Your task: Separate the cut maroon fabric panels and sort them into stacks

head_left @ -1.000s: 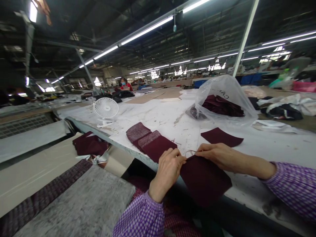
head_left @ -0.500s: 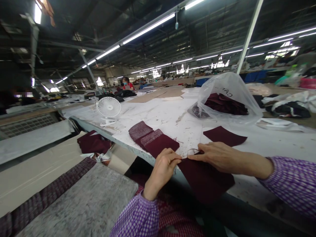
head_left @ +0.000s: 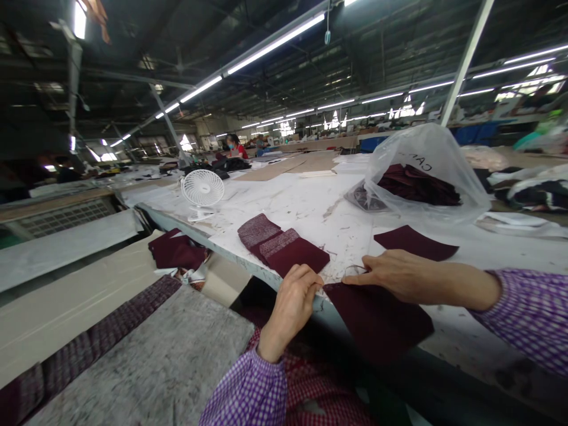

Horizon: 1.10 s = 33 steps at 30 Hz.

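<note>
A maroon fabric piece (head_left: 384, 322) hangs over the table's front edge, its top edge between my two hands. My left hand (head_left: 295, 305) is closed, thumb and fingers pinching the piece's left corner. My right hand (head_left: 393, 275) lies along the top edge, index finger stretched toward that corner and pressing on the cloth; its other fingers are partly hidden. A thin curved, shiny thing (head_left: 354, 270) shows beside the right fingers; its kind is unclear. Just beyond my left hand lie overlapping maroon pieces (head_left: 302, 255) with speckled bands. Another flat maroon piece (head_left: 415, 242) lies beyond my right hand.
On the white-covered table (head_left: 293, 198) stand a small white fan (head_left: 203, 188) and a clear plastic bag (head_left: 426, 148) holding maroon cloth. At left, a grey mottled surface (head_left: 146, 349) carries a speckled fabric strip (head_left: 110, 331). A person (head_left: 237, 149) in red is farther back.
The whole view has shifted slightly, so things appear a little farther right. Both hands stay at the fabric's top edge, with my right index finger now straighter along it.
</note>
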Tool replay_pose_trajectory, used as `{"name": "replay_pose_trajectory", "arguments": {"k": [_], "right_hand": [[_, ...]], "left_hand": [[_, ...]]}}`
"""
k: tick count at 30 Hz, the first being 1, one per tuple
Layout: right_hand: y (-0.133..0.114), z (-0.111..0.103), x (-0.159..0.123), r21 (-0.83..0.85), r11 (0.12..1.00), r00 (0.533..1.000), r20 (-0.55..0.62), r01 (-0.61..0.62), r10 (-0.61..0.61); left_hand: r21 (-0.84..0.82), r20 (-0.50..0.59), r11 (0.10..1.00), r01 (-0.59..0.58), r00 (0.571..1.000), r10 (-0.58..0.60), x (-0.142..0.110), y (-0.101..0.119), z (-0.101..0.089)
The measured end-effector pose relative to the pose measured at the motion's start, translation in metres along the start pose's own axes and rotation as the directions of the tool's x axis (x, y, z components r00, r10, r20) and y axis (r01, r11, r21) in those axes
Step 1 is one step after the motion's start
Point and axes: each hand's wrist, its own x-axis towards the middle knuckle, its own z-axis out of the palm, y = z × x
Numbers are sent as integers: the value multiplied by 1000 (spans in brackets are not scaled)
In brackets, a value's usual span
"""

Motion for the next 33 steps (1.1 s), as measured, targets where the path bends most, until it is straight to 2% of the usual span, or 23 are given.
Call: {"name": "replay_pose_trajectory", "arguments": {"k": [3, 6, 9, 16, 20, 24, 28, 33], "right_hand": [[1, -2, 1, 5, 1000, 1000, 12, -3, 3], [3, -2, 0, 31, 1000, 1000, -11, 6, -6], [5, -2, -1, 45, 999, 999, -34, 25, -24], [3, -4, 2, -8, 998, 996, -58, 62, -63], [0, -5, 6, -37, 998, 997, -41, 59, -60], [0, -7, 6, -29, 997, 996, -44, 75, -76], [1, -7, 5, 8, 997, 995, -65, 78, -78], [2, -7, 4, 91, 994, 996, -60, 65, -60]], "left_hand": [[-66, -30, 995, 76, 996, -78, 1, 4, -2], [-6, -20, 993, 118, 993, -118, 6, 10, 3], [88, -3, 990, 108, 994, -109, 8, 11, 9], [110, -7, 993, 50, 999, -49, 2, 7, 11], [6, 15, 1000, 30, 999, -30, 1, 3, 4], [-128, -14, 988, 85, 996, -87, 2, 3, -1], [7, -7, 994, 107, 994, -107, 4, 8, 1], [138, 20, 990, 14, 1000, -16, 1, 8, 5]]}}
